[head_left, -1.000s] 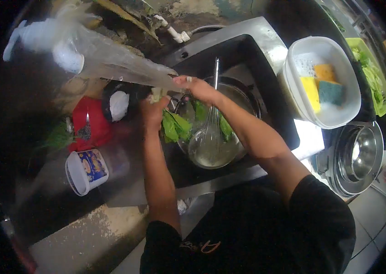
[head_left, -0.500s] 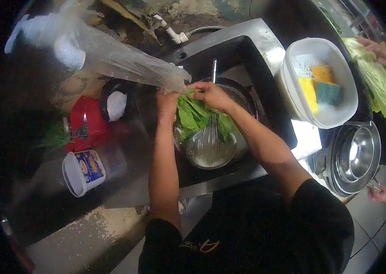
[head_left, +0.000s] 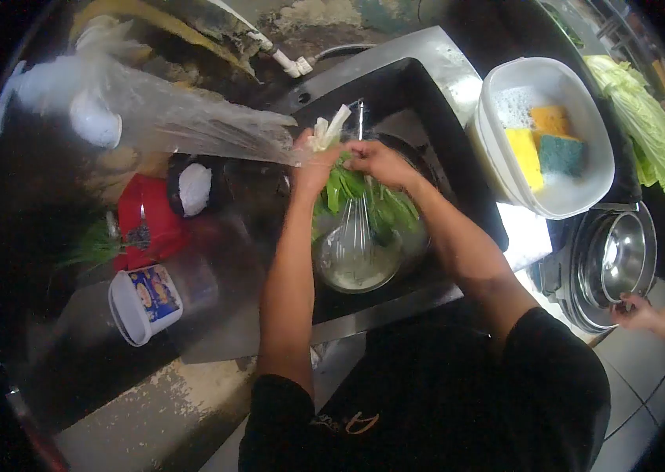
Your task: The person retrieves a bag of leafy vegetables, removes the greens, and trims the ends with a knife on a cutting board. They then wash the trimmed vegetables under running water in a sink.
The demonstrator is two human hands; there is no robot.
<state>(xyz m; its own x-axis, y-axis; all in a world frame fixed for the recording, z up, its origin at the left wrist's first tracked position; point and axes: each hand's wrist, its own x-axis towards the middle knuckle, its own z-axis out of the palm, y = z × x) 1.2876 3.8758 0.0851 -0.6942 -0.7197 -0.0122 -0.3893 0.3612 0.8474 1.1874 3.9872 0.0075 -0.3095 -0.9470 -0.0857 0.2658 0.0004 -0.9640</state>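
Note:
A bunch of leafy greens [head_left: 342,189] is between my two hands, white stem ends up and leaves hanging down. My left hand [head_left: 314,167] is closed around the stems. The fingers of my right hand [head_left: 380,164] are closed on the upper leaves. A clear plastic bag [head_left: 199,118] reaches to my left hand; whether I grip it too, I cannot tell. Below the leaves, a wire whisk [head_left: 354,236] stands in a metal bowl [head_left: 362,285] inside the dark sink [head_left: 458,181].
A white tub [head_left: 498,149] with sponges [head_left: 561,155] stands right of the sink, near a cabbage [head_left: 647,130] and stacked metal bowls [head_left: 624,252]. Another person's hand [head_left: 638,313] touches these bowls. Left are a plastic container [head_left: 144,303] and a red packet [head_left: 147,212].
The greens' white stem ends now stick up above my left hand, clear of the bag's end. My left hand has shifted right. The other person's hand has reached the stacked bowls.

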